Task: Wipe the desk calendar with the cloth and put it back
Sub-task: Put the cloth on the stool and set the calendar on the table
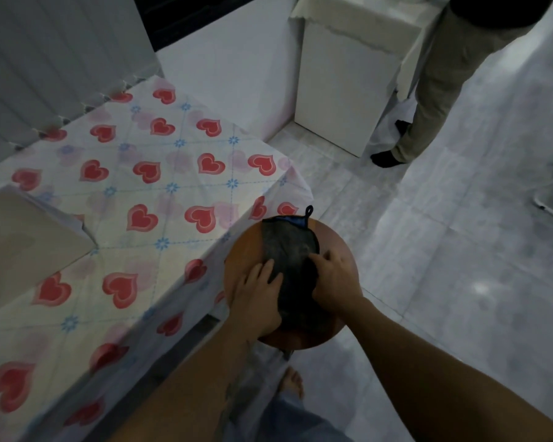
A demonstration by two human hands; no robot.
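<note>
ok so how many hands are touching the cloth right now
2. The left hand rests flat on the near-left part of the dark cloth, and the right hand presses its right edge. The cloth lies on the round wooden stool.

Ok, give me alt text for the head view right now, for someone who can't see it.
Both hands, left hand and right hand, press on a dark cloth lying on a round brown stool, beside a table covered in a red-heart cloth. A beige object sits at the table's left edge; another person's legs stand on the tiled floor behind.
</note>
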